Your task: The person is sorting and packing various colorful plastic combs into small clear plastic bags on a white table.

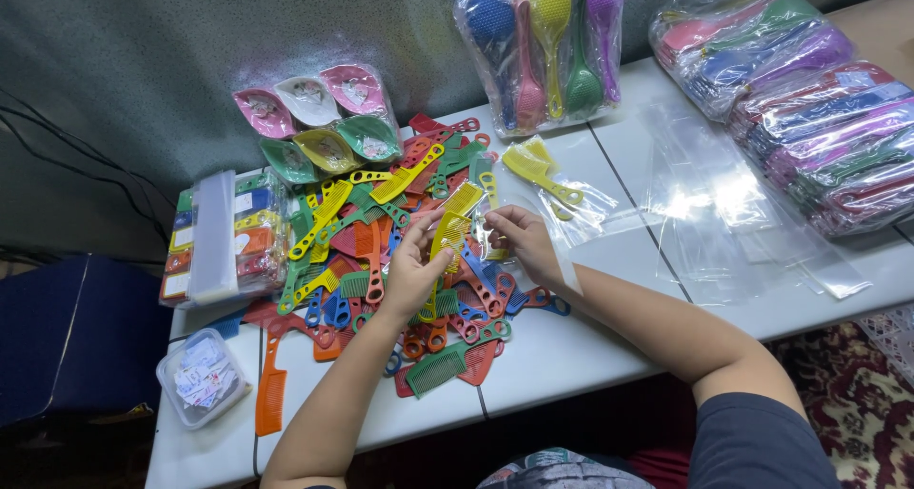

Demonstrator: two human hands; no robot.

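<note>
Head view looks straight down on both hands meeting over a heap of combs. Left hand (411,272) has its fingers pinched round a yellow comb (451,230), held upright-ish with the teeth end up, so it's lifted clear of the pile. Right hand (522,241) pinches the edge of a small clear plastic sleeve (490,224) right against the comb, probably held there so the mouth stays reachable; can't tell if the comb tip is inside it yet. Both forearms come in from the lower edge, angled toward each other, wrists raised a bit off the surface (609,260).

Right under the hands is the mixed pile of combs (381,260): red, green, yellow, orange, blue. Just beyond the right hand lies an already bagged yellow comb (541,170). Further right, loose clear bags (724,203), then stacked packs of brushes (809,99). Beyond the left hand, a pack of coloured dishes (319,122); off to its left, a small tub of slips (202,377).
</note>
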